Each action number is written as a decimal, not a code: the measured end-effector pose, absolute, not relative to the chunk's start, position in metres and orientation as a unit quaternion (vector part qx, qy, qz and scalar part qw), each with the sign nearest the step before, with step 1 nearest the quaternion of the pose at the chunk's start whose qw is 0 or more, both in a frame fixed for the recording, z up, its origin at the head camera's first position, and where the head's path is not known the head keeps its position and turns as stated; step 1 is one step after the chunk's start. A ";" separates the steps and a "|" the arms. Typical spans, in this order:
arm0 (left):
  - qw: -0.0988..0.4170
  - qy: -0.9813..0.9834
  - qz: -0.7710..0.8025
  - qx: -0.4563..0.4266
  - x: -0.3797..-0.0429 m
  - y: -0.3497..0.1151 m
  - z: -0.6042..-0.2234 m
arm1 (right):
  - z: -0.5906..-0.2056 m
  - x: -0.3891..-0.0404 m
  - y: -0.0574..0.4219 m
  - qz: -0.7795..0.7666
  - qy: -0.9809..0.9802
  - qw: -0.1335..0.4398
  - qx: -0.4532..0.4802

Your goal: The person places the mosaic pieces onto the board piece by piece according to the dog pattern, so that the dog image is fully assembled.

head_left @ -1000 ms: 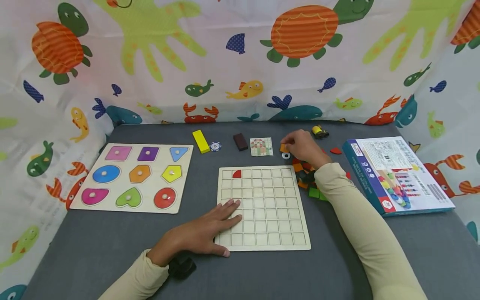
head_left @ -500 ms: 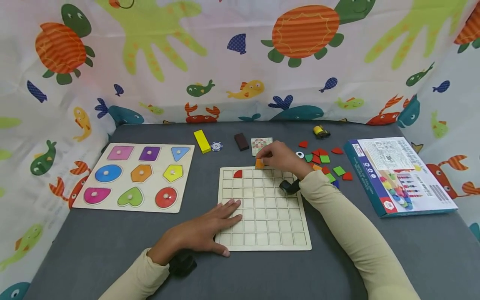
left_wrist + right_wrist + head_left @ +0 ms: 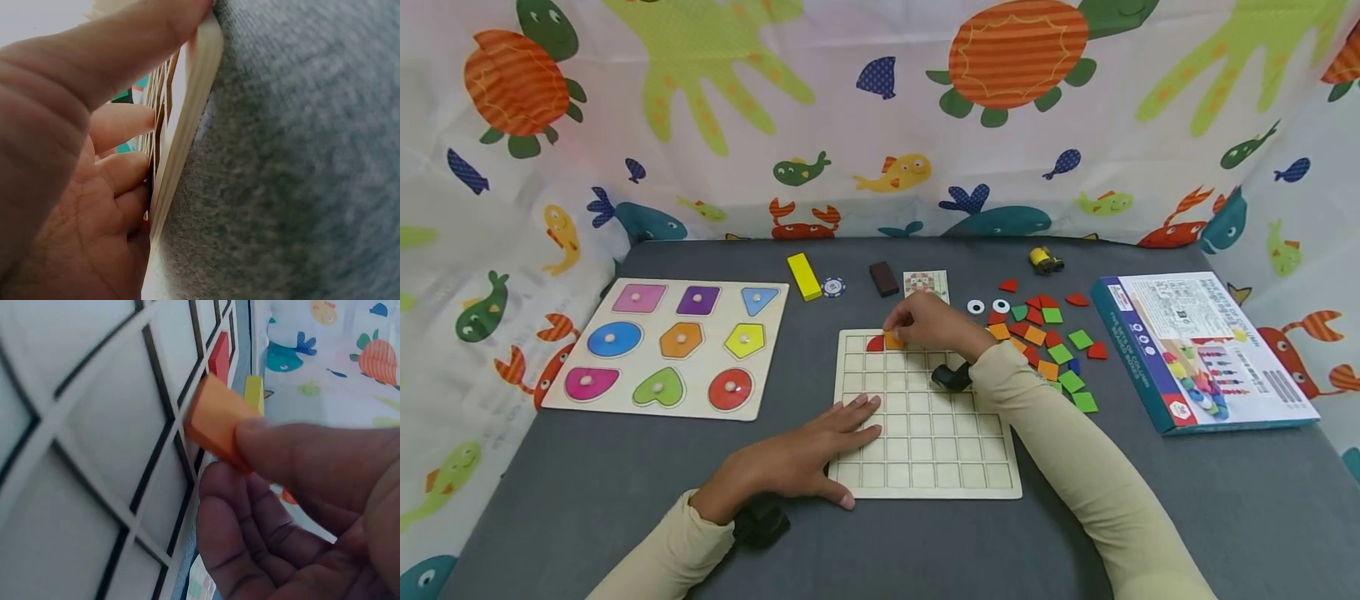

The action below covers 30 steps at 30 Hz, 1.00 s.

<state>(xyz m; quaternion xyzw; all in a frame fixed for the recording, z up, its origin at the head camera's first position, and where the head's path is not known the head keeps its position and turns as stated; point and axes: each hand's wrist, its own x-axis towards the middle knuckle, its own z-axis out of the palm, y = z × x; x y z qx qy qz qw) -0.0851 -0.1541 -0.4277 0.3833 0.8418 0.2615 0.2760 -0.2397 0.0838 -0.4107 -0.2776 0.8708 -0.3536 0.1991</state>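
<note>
A pale wooden grid board lies on the grey table. My right hand is over its far edge and pinches an orange square tile between thumb and fingers. The tile is tilted, one edge right at the grid lines, beside a red tile in the far row. In the head view the hand partly covers the orange tile. My left hand rests with fingers spread on the board's near left edge. In the left wrist view its thumb and fingertips lie along the wooden edge.
Several loose tiles and two white rings lie right of the board. A box stands farther right. A shape puzzle lies at left. Behind the board are a pattern card, a dark block and a yellow block.
My right hand has carried the orange tile leftward from beside the loose pile to the board's far row, next to the red tile. The left hand has stayed on the board.
</note>
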 end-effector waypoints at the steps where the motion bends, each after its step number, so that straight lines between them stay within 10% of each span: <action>1: 0.277 0.842 0.260 0.382 -0.085 -0.154 -0.427 | -0.410 -0.240 0.083 -0.351 0.871 0.202 -0.276; 30: 0.262 0.843 0.263 0.389 -0.085 -0.155 -0.430 | -0.401 -0.265 0.153 -0.305 0.911 0.164 -0.223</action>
